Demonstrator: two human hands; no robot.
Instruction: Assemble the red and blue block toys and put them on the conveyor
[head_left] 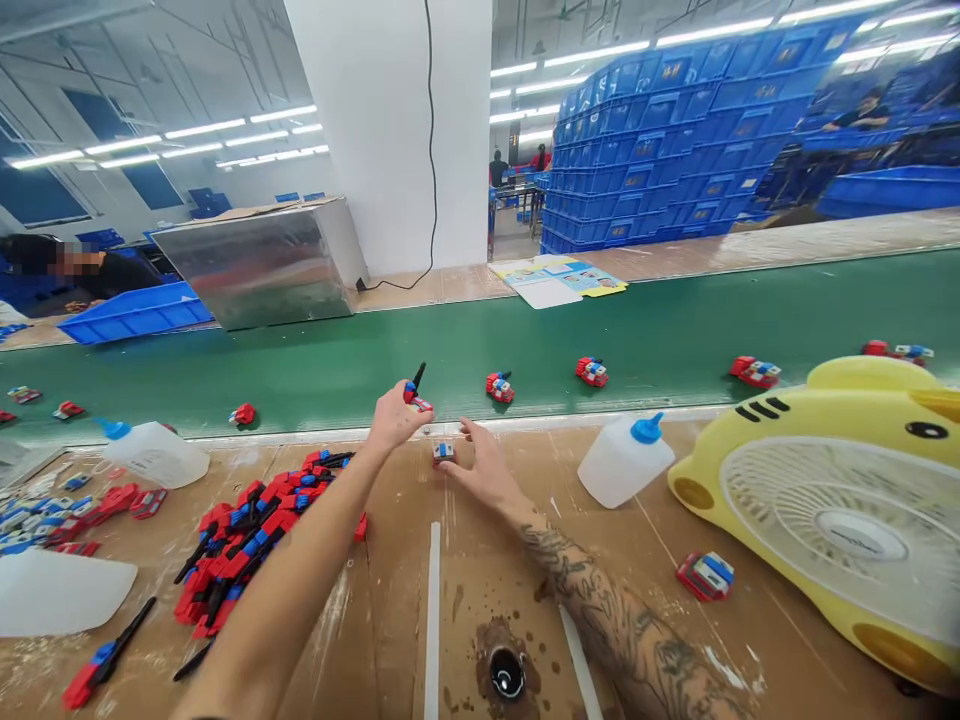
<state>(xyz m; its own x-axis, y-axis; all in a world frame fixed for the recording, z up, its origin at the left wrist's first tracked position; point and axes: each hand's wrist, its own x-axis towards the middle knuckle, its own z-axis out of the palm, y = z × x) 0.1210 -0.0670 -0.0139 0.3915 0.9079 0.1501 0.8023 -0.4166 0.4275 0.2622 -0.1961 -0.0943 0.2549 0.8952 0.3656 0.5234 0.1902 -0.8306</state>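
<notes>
My left hand (397, 418) is closed on a red and blue toy part with a black rod (419, 378), held over the near edge of the green conveyor belt (360, 345). To its right, my right hand (484, 465) has its fingers apart beside a small red, white and blue piece (443, 454) on the brown tabletop. The thumb is at that piece's right side; no grip on it shows. A pile of red and blue parts with black rods (244, 530) lies left of my forearms. Red toy pieces (499, 387) sit on the belt.
A yellow fan (840, 520) and a white bottle with a blue cap (626, 460) stand at right. Another bottle (161, 453) is at left. A small dark round cup (506, 673) sits near the front. Blue crates (637, 150) and a person (105, 265) are beyond the belt.
</notes>
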